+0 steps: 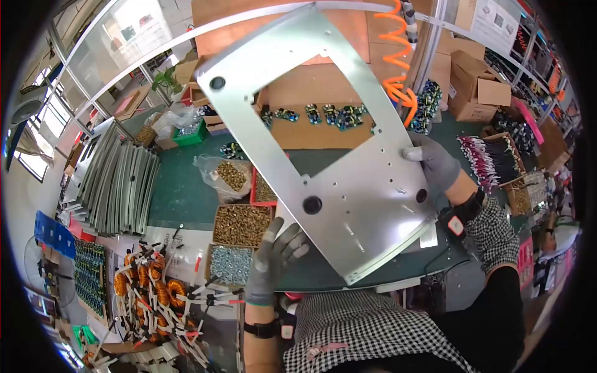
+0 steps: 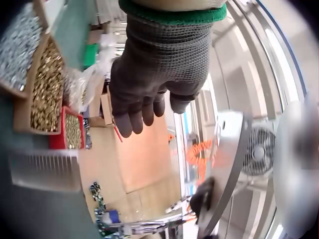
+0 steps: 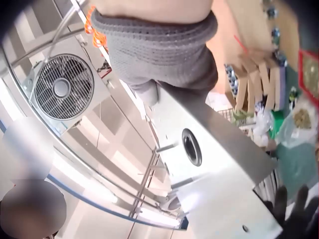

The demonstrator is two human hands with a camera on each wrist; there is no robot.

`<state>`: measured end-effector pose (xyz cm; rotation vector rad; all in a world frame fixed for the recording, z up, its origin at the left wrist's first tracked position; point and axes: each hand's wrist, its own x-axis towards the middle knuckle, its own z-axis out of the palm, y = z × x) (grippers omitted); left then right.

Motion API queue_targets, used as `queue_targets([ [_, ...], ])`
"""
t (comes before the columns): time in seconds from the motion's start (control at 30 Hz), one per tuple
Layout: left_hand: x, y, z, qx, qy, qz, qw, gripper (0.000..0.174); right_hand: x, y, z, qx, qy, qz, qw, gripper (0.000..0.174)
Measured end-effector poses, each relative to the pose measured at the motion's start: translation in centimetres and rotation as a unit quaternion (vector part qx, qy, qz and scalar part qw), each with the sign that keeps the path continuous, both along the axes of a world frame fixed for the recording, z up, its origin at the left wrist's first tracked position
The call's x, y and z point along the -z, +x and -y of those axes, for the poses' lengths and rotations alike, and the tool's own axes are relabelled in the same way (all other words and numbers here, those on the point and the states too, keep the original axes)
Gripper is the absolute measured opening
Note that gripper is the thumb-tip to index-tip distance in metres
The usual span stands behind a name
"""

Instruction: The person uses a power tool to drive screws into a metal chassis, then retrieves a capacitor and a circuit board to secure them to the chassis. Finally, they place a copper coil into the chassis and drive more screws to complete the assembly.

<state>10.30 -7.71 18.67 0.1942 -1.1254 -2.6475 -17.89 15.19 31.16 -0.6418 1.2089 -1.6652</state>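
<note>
A large silver metal panel (image 1: 367, 180) with a rectangular cutout and round black-rimmed holes is held up, tilted, above the green bench. The gloved right hand (image 1: 434, 163) grips its right edge, thumb on the face; in the right wrist view that hand (image 3: 159, 64) pinches the edge of the panel (image 3: 214, 164). Just off the panel's lower left edge is the gloved left hand (image 1: 273, 258), its fingers apart and slightly bent. In the left wrist view the left hand (image 2: 154, 74) holds nothing, and the panel (image 2: 227, 164) stands apart from it.
Boxes of brass fasteners (image 1: 242, 225) and silver fasteners (image 1: 230, 264) stand beside the left hand. Stacked metal panels (image 1: 121, 183) and orange-wound coils (image 1: 155, 280) lie to the left. Behind are small circuit boards (image 1: 336, 116) on cardboard and a coiled orange hose (image 1: 396, 62).
</note>
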Motion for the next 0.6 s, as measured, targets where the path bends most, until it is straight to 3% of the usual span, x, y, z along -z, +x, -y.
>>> queue_targets([
  [0.07, 0.6, -3.0, -2.7, 0.1, -0.024, 0.01, 0.995, 0.098, 0.8, -2.0, -2.8, -0.03, 0.074, -0.047, 0.996, 0.064],
  [0.1, 1.9, -3.8, -4.8, 0.095, -0.022, -0.002, 0.995, 0.087, 0.9, -2.1, -3.6, -0.042, 0.116, -0.077, 0.989, 0.063],
  [0.17, 5.7, -3.6, -9.3, 0.179, -0.166, 0.085, 0.966, 0.069, 3.5, -5.4, -5.2, -0.137, 0.258, -0.153, 0.944, 0.061],
  [0.2, 6.6, -3.6, -11.8, 0.123, -0.186, 0.091, 0.97, 0.052, 4.7, -6.5, -5.4, -0.179, 0.319, -0.193, 0.91, 0.06],
  [0.27, 7.6, -3.4, -14.9, 0.15, 0.011, 0.122, 0.981, 0.055, 5.5, -7.5, -4.6, -0.241, 0.359, -0.329, 0.84, 0.058],
  [0.3, 8.2, -3.8, -15.3, 0.153, 0.021, 0.114, 0.982, 0.055, 5.7, -7.8, -3.8, -0.265, 0.373, -0.397, 0.795, 0.057],
  [0.4, 9.7, -4.0, -15.9, 0.146, 0.056, 0.124, 0.98, 0.053, 5.1, -5.6, -0.1, -0.269, 0.501, -0.422, 0.706, 0.057],
  [0.43, 9.5, -4.2, -15.8, 0.128, 0.066, 0.147, 0.979, 0.052, 6.2, -5.6, 0.4, -0.256, 0.486, -0.419, 0.723, 0.058],
  [0.53, 11.6, -4.3, -15.4, 0.115, 0.104, 0.161, 0.975, 0.05, 11.1, -7.2, 2.0, -0.266, 0.459, -0.473, 0.704, 0.058],
  [0.6, 12.3, -4.2, -15.2, 0.109, 0.109, 0.157, 0.975, 0.049, 13.6, -8.5, 2.3, -0.255, 0.445, -0.445, 0.734, 0.055],
])
